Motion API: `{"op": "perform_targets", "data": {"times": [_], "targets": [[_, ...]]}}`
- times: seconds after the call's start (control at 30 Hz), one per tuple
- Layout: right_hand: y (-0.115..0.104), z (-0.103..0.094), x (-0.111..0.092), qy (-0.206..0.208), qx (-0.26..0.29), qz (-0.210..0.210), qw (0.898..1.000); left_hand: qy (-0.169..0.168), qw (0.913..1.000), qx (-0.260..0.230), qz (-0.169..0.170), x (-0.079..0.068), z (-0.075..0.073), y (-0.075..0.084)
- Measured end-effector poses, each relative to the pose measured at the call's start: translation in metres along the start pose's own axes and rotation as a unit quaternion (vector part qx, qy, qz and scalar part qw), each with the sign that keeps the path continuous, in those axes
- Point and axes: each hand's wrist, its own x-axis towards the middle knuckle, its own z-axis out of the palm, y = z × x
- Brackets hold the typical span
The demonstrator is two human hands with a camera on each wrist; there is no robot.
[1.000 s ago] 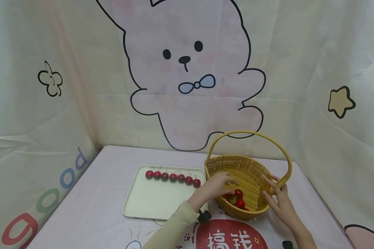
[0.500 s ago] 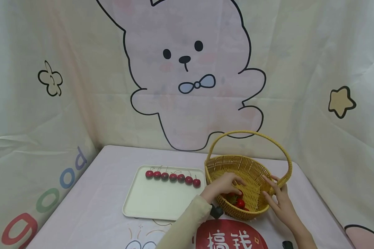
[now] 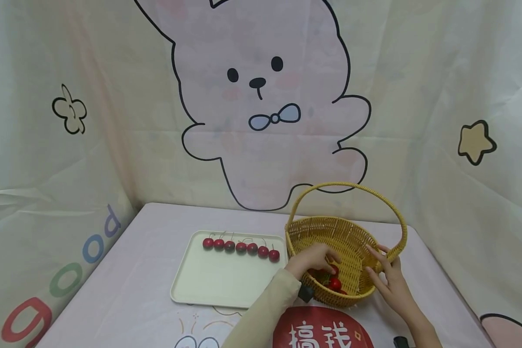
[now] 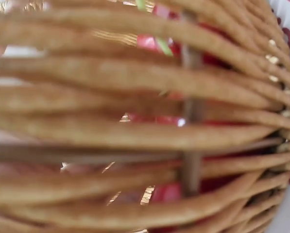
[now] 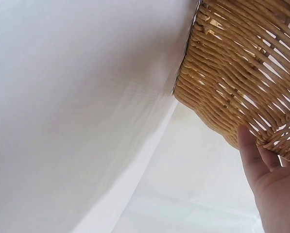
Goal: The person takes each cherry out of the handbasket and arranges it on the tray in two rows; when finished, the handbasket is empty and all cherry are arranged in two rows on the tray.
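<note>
My left hand [image 3: 314, 257] reaches over the near left rim into a yellow woven basket [image 3: 326, 227], fingers bent down at a small group of shiny red fruits [image 3: 335, 283]. Its thumb overlaps the top fruit; I cannot tell whether it is pinched. Through the weave, the left wrist view shows red fruit [image 4: 166, 192] with a green stem [image 4: 164, 46]. On the basket's right side, my right hand [image 3: 391, 280] holds the rim at the handle's base. In the right wrist view, the thumb of that hand [image 5: 281, 194] lies against the outside of the basket [image 5: 242, 73].
Left of the basket lies a cream tray [image 3: 217, 285], a row of dark red cherries [image 3: 241, 248] with stems along its far edge. The tall basket handle [image 3: 345, 184] arches above the basket. A white cloth with a red print [image 3: 322, 328] covers the table, with printed curtains behind.
My left hand has moved right and deeper into the basket, its thumb coming over the red fruits, then shifted slightly back. The right hand, basket and tray stay in place.
</note>
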Motion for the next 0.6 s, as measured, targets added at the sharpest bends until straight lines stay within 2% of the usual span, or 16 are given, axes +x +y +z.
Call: {"op": "perform_targets", "data": {"times": [0.23,0.43,0.6], "targets": [[-0.0008,0.0,-0.0002,0.002,0.0,-0.002,1.0,-0.039,0.9992,0.006,0.003,0.0021,-0.0005,0.0009],[-0.001,-0.0002,-0.0002,0.001,0.001,0.001,1.0,-0.046,0.9987,0.017,-0.016,0.0004,-0.0013,0.0049],[-0.001,-0.0003,-0.0003,-0.001,0.001,0.005,1.0,-0.046,0.9983,0.035,-0.011,-0.0001,-0.0015,0.0059]]}}
